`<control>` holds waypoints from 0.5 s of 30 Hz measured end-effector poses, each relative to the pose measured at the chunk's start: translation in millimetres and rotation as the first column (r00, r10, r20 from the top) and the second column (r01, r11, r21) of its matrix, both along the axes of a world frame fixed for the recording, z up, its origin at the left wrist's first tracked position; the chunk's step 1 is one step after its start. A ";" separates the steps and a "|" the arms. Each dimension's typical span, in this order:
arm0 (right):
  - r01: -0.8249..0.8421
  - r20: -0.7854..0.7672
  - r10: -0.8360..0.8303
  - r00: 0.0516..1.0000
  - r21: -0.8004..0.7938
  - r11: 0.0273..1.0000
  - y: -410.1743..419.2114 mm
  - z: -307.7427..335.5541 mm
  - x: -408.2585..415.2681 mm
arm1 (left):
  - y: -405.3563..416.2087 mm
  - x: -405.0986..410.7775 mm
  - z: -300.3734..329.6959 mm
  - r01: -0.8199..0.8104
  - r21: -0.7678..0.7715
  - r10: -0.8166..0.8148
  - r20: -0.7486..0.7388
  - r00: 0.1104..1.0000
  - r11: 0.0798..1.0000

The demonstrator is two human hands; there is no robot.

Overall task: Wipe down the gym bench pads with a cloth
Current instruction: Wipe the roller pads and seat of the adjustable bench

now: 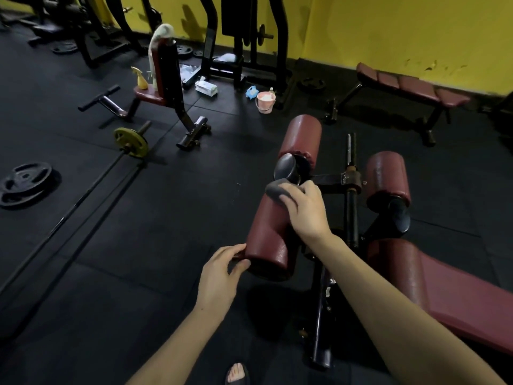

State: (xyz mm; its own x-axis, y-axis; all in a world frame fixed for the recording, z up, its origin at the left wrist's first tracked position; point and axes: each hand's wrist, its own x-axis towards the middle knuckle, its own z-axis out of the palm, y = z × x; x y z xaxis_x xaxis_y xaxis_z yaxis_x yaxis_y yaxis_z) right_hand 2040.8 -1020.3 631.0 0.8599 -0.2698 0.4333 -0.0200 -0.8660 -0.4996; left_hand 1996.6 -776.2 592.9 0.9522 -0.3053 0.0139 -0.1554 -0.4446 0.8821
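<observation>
A dark red roller pad [266, 240] of a gym bench lies in front of me. My right hand [305, 211] presses a grey cloth [276, 191] onto the far top end of this roller. My left hand [222, 269] grips the roller's near end, thumb and fingers around its edge. Two more red rollers stand behind, one upper left [301, 137] and one to the right [387, 177]. The bench's long red seat pad [449, 290] runs off to the lower right.
A black metal frame and bar [351, 195] run between the rollers. On the rubber floor lie a barbell with a yellow plate [130, 141], a black weight plate [25, 182], a pink bucket [265, 101], a yellow spray bottle [141, 79] on an upright bench, and a flat red bench [410, 88].
</observation>
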 end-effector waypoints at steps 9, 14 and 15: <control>-0.228 0.044 0.234 0.971 -0.101 0.968 35.0 -20.4 -93.8 | -2.9 -4.4 -2.1 0.019 -0.031 -0.017 0.073 0.997 0.999; 0.053 -0.006 -0.054 0.999 -0.010 0.999 -7.1 -4.0 -1.4 | -2.9 -1.9 2.4 0.011 0.002 -0.011 0.067 0.998 1.000; 0.059 -0.038 -0.060 0.997 -0.012 0.998 -7.2 -0.5 7.6 | -1.4 -1.3 1.5 0.010 0.014 -0.011 0.055 0.998 1.000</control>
State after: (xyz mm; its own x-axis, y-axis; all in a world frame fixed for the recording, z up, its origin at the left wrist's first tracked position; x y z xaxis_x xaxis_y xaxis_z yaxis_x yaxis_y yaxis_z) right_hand 2048.4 -1027.5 630.5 0.8585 -0.3167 0.4033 -0.0908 -0.8680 -0.4881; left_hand 1995.3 -777.6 594.4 0.9468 -0.3159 0.0619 -0.2082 -0.4544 0.8661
